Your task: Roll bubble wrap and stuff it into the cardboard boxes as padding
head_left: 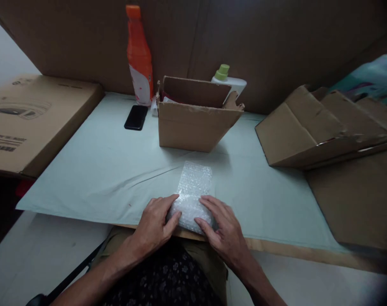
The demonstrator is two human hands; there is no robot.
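A piece of bubble wrap (195, 178) lies at the front edge of the table, its far end flat and its near part bulging as a bundle. Whatever is inside the bundle cannot be made out. My left hand (157, 219) grips the bundle's left side, thumb on top and fingers along its edge. On the opposite side, my right hand (221, 221) holds it with the thumb and fingers curved over the wrap. Just beyond the wrap stands an open cardboard box (189, 127) with some items partly showing inside.
A black phone (136, 117) lies by a tall orange bottle (139, 59). Behind the box stands a white bottle with a green cap (223, 73). A large flat carton (37, 123) is at left; open cardboard boxes (298, 123) crowd the right. Pale cloth (101, 170) covers the table.
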